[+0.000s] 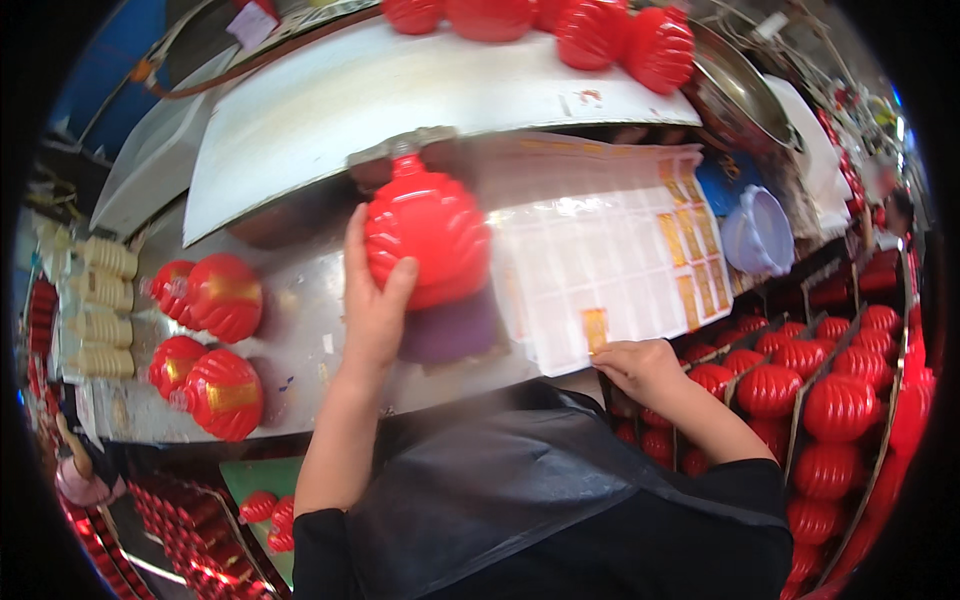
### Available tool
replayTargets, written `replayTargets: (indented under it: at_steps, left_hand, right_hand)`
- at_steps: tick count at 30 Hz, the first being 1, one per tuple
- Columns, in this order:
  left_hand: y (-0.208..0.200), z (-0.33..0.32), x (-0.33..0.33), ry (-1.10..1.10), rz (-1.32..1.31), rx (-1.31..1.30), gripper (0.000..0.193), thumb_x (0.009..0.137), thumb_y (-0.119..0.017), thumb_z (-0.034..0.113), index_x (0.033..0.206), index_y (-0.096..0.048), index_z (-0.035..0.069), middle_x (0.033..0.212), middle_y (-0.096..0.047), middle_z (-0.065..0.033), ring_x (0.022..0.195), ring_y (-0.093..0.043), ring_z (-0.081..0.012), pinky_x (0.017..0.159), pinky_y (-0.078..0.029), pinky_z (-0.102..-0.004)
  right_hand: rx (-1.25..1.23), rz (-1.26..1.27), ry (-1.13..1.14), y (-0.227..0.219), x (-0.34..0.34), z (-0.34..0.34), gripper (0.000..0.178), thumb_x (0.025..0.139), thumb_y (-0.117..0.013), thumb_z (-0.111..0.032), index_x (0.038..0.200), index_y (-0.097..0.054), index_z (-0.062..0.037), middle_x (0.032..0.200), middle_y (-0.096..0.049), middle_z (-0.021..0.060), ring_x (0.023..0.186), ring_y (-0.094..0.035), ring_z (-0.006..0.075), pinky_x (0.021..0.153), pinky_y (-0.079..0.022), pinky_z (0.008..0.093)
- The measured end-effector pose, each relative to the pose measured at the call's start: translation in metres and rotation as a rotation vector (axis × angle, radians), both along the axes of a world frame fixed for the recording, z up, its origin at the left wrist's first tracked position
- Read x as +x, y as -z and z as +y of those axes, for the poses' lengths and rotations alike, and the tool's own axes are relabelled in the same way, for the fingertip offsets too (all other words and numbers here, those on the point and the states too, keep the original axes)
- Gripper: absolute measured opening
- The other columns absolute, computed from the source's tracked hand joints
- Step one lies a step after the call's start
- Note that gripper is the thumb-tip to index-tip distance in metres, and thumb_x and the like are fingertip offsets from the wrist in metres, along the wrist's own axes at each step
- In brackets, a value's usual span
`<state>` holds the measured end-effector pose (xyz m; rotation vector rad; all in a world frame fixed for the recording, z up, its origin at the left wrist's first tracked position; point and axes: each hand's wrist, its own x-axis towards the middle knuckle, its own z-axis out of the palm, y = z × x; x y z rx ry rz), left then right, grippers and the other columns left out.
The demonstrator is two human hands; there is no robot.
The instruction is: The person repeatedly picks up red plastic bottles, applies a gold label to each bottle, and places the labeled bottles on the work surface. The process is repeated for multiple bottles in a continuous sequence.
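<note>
The bottle was glossy red, with ribbed sides and a smooth, bare front facing up; it lay with its neck pointing away from the person, in the left hand. The sheet lay right of it, whitish, mostly bare, with gold pieces toward its right side. One gold label sat at its near edge, at the right hand's fingertips.

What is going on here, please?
A person's left hand holds a ribbed red bottle by a purple pad. The right hand is at a gold label on the near edge of a white sheet; whether it pinches the label is unclear. Four more red bottles are on the table to the left, at least two showing gold patches.
</note>
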<state>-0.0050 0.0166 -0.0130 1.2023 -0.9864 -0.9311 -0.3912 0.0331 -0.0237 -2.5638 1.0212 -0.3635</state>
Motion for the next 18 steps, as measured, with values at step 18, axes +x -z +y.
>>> replayTargets:
  at_steps: [18]
  left_hand:
    - [-0.035, -0.041, 0.016, -0.042, -0.116, 0.067, 0.071, 0.093, -0.077, 0.033, 0.149, -0.049, -0.002, 0.141, -0.061, -0.0208, 0.133, -0.06, -0.0317, 0.11, -0.049, -0.043]
  right_hand:
    - [-0.573, 0.127, -0.362, -0.123, 0.211, -0.091, 0.039, 0.075, -0.071, -0.005, 0.112, -0.075, 0.0044, 0.108, -0.077, 0.0191, 0.063, -0.069, 0.0184, 0.054, -0.053, 0.0306]
